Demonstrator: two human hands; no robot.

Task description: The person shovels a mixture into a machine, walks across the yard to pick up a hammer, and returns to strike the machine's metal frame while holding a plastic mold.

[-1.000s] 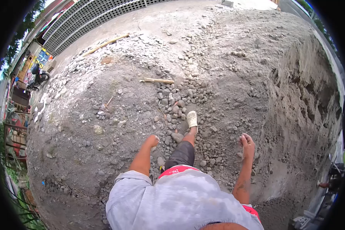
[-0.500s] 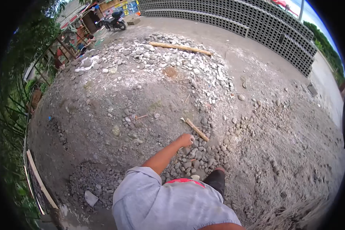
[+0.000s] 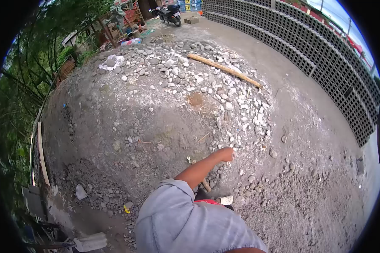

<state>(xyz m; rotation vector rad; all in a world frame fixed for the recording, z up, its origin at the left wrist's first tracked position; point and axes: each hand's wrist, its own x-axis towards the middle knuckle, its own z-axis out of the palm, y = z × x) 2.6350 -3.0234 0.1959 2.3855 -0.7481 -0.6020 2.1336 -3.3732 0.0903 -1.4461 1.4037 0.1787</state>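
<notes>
My left hand (image 3: 227, 154) reaches forward over the stony ground, its fingers curled into a fist. Anything inside the fist is hidden. My bent left arm, in a grey sleeve (image 3: 164, 196), crosses above a short piece of wood (image 3: 206, 184) and covers its middle. Loose stones (image 3: 247, 139) lie on the ground around the hand in this view. A small whitish thing (image 3: 226, 200) shows beside my dark-clad leg, just past the shirt. A strip of bare skin (image 3: 247, 250) appears at the bottom edge, but my right hand is out of view.
A long wooden pole (image 3: 223, 69) lies across the pale stones ahead. Stacked hollow blocks (image 3: 299, 55) form a wall at the right. A motorcycle (image 3: 169, 15) stands at the back. Trees and a plank (image 3: 42, 154) border the left side.
The view has swung left and moved forward, so the pole and block wall sit farther right. My left fist now appears farther right, and my arm covers part of the short wood.
</notes>
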